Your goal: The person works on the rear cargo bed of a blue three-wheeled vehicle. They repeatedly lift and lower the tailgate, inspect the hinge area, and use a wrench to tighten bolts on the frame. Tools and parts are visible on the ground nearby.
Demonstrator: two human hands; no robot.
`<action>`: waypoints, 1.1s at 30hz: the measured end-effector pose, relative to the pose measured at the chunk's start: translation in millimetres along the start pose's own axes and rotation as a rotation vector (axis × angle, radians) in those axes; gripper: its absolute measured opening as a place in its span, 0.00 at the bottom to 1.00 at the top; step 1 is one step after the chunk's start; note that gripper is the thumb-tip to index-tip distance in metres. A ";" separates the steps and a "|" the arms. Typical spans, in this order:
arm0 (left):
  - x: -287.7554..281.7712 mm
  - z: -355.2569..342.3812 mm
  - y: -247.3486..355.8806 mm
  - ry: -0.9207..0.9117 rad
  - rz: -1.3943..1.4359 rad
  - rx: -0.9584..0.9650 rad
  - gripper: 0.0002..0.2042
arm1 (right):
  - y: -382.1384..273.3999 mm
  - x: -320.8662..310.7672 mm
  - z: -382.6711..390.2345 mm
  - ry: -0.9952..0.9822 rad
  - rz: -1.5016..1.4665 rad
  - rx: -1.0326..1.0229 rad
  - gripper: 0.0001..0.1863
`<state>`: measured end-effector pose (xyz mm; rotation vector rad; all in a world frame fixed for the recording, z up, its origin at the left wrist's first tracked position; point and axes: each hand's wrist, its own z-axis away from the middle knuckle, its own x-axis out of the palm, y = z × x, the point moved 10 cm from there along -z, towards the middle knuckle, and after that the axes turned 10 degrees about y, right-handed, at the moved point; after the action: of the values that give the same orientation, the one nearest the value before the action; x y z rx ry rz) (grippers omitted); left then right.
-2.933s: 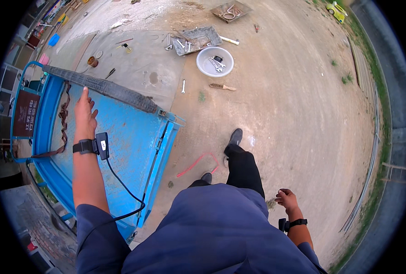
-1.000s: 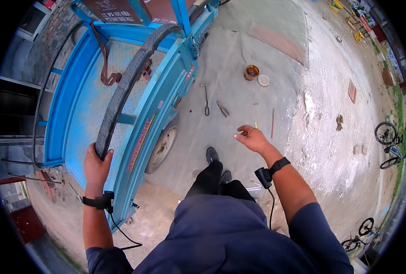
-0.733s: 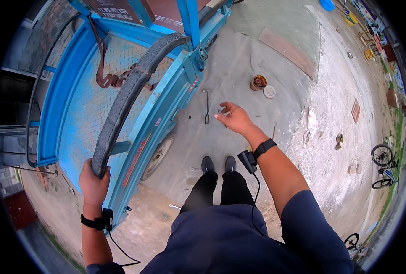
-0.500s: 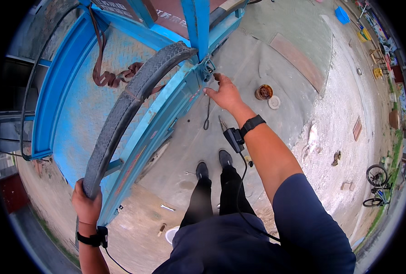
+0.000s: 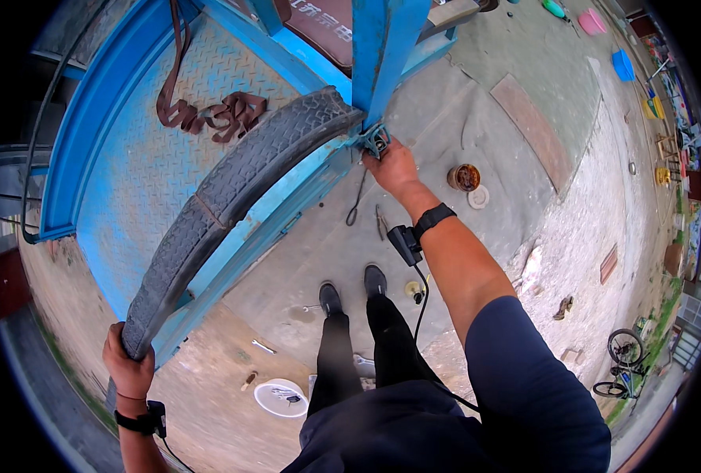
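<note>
A long curved piece of black tyre tread (image 5: 216,201) arches along the top of the side panel of a blue cart (image 5: 122,229). My left hand (image 5: 130,366) is closed round its lower end at the left. At the cart's corner, by the foot of a blue post (image 5: 384,59), sits a metal latch (image 5: 376,140). My right hand (image 5: 395,167) is on this latch, with its fingers curled and partly hidden behind it. A brown strap (image 5: 181,117) lies crumpled on the cart's patterned metal bed.
On the ground to the right stand a can of brown paste (image 5: 466,177) and its pale lid (image 5: 478,197). Pliers (image 5: 381,223) and a wrench (image 5: 264,346) lie near my feet, with a white basin (image 5: 280,397) at the lower left. A bicycle (image 5: 626,363) stands far right.
My right hand has gone from reaching with spread fingers to closing on the latch. My left hand and the tyre's lower end shift slightly left and down. The view has shifted.
</note>
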<state>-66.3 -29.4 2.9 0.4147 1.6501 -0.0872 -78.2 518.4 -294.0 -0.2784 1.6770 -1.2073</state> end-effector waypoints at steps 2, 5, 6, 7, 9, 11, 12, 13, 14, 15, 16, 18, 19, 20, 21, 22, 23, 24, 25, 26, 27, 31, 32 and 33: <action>2.0 -2.5 0.7 -0.012 0.000 0.009 0.19 | 1.5 -3.8 2.1 0.021 -0.008 0.001 0.19; 2.9 -0.9 -0.1 -0.024 0.015 -0.005 0.19 | 3.2 -11.2 15.1 -0.016 0.154 0.032 0.18; 0.6 1.0 -2.9 -0.019 0.019 -0.015 0.20 | 3.8 -15.2 21.6 -0.026 0.180 0.018 0.18; 1.0 2.6 -6.5 -0.017 0.009 -0.017 0.20 | 9.9 -23.5 30.3 -0.036 0.208 0.009 0.19; 1.8 2.3 -4.6 -0.031 0.002 0.008 0.21 | 12.5 -36.2 44.2 -0.051 0.209 -0.001 0.20; 4.4 -2.3 -1.2 -0.024 0.006 0.030 0.21 | -2.6 -53.2 44.6 -0.050 0.156 -0.011 0.23; 3.7 -2.0 -0.3 -0.021 0.008 0.034 0.21 | -10.6 -58.4 44.9 -0.092 0.089 0.014 0.24; 4.0 -0.3 0.2 -0.023 0.009 0.036 0.21 | -19.7 -65.5 46.5 -0.138 0.022 0.042 0.25; 4.2 0.6 -1.3 -0.019 -0.003 0.036 0.21 | -27.4 -72.4 47.8 -0.184 -0.044 0.072 0.27; 0.5 3.8 -4.3 -0.016 -0.021 0.031 0.22 | -31.9 -72.6 52.0 -0.282 -0.203 0.173 0.27; -0.5 4.2 -5.8 -0.010 -0.033 0.029 0.22 | -37.0 -75.1 54.2 -0.373 -0.356 0.274 0.27; -1.2 4.7 -3.6 -0.012 -0.032 0.029 0.22 | -33.9 -73.5 57.9 -0.488 -0.554 0.404 0.28; -1.0 4.1 -2.3 -0.012 -0.030 0.029 0.22 | -26.5 -70.6 57.7 -0.513 -0.597 0.432 0.29; -1.7 3.5 -0.9 -0.004 -0.035 0.034 0.22 | -18.5 -66.2 59.1 -0.542 -0.640 0.459 0.30; -0.2 2.3 -0.2 0.002 -0.036 0.039 0.22 | -11.1 -69.5 54.0 -0.493 -0.522 0.268 0.30; 1.1 1.3 -0.5 0.010 -0.038 0.040 0.22 | -3.9 -69.8 51.7 -0.445 -0.403 0.077 0.30; -1.1 3.3 -5.3 0.011 -0.042 0.022 0.22 | -3.4 -64.4 52.6 -0.410 -0.295 -0.119 0.31; -0.3 3.3 -5.0 0.035 -0.047 0.026 0.21 | 8.9 -59.2 55.1 -0.413 -0.299 -0.073 0.31; 4.6 2.8 -5.4 0.021 -0.037 0.013 0.21 | 20.8 -58.2 60.4 -0.419 -0.299 -0.028 0.32; -1.8 1.1 -4.6 0.006 -0.052 -0.006 0.21 | 26.8 -50.8 67.4 -0.437 -0.322 0.017 0.33; -3.8 0.5 -0.8 0.007 -0.052 -0.001 0.20 | 27.2 -50.8 71.8 -0.424 -0.266 0.030 0.34; -8.1 -7.0 9.4 0.025 -0.068 0.016 0.19 | 7.2 -94.8 71.6 -0.300 0.077 -0.076 0.39; -11.6 -7.1 10.2 0.030 -0.071 0.021 0.19 | -19.1 -110.5 68.9 -0.245 0.112 -0.107 0.39; -15.1 -7.1 11.5 0.045 -0.084 0.025 0.19 | -44.2 -122.2 66.6 -0.198 0.065 -0.126 0.37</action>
<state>-68.4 -19.9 20.7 0.3689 1.7125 -0.1627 17.8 540.2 -186.1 -0.4052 1.5790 -0.9939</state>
